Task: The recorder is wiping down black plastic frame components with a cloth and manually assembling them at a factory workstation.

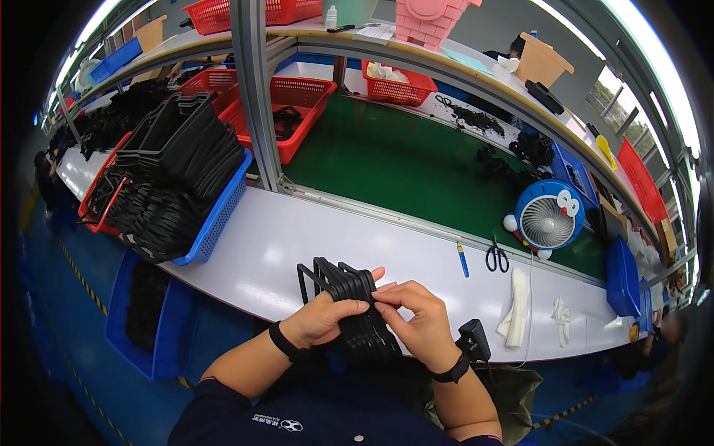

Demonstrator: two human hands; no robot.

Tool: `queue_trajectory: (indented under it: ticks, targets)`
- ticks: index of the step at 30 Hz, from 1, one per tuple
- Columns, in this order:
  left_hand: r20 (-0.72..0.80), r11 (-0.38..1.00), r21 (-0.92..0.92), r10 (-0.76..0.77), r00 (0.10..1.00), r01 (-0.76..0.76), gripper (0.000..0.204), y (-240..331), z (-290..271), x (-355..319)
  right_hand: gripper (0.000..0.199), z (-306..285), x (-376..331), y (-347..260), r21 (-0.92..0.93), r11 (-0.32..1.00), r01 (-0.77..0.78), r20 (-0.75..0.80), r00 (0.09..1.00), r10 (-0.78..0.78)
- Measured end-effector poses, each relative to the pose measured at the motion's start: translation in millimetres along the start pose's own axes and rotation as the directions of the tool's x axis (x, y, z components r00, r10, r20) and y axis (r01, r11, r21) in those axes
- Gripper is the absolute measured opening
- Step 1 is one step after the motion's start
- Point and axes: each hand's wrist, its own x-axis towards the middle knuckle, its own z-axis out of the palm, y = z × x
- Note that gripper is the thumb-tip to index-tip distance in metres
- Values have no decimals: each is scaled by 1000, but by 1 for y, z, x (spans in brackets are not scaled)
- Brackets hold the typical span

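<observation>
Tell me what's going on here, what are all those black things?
A person is holding a bundle of thin, black, angular frames at the near edge of a long, white, smooth table. The left hand is wrapped around the bundle, and the right hand has its fingertips at the bundle's right side. Over to the left, a blue plastic basket is piled high with more black frames. What they're for, I can't tell.

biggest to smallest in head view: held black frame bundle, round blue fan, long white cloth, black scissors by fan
1. Held black frame bundle and round blue fan: unsure, bundle nearer camera
2. Long white cloth
3. Black scissors
</observation>
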Motion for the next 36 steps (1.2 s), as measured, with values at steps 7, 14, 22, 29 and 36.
queue_trajectory:
  ticks: [7,14,22,29,36]
  targets:
    - [4,999,46,-4,1000,4,67,-3,-2,0,18,4,-1,-1,-4,1000,-16,-41,999,16]
    - [-6,992,124,38,999,-37,68,-6,-3,-1,16,11,-4,0,-107,994,22,-90,995,-32]
    - [111,968,-249,8,994,20,82,4,-13,2,19,-6,-12,13,45,994,-100,-271,957,108]
    - [85,938,-344,0,996,29,75,3,-16,6,23,-4,1,3,-297,947,124,-139,975,-171]
    - [-18,991,-134,30,999,-32,67,1,-5,6,19,15,3,4,-77,995,67,-100,992,-75]
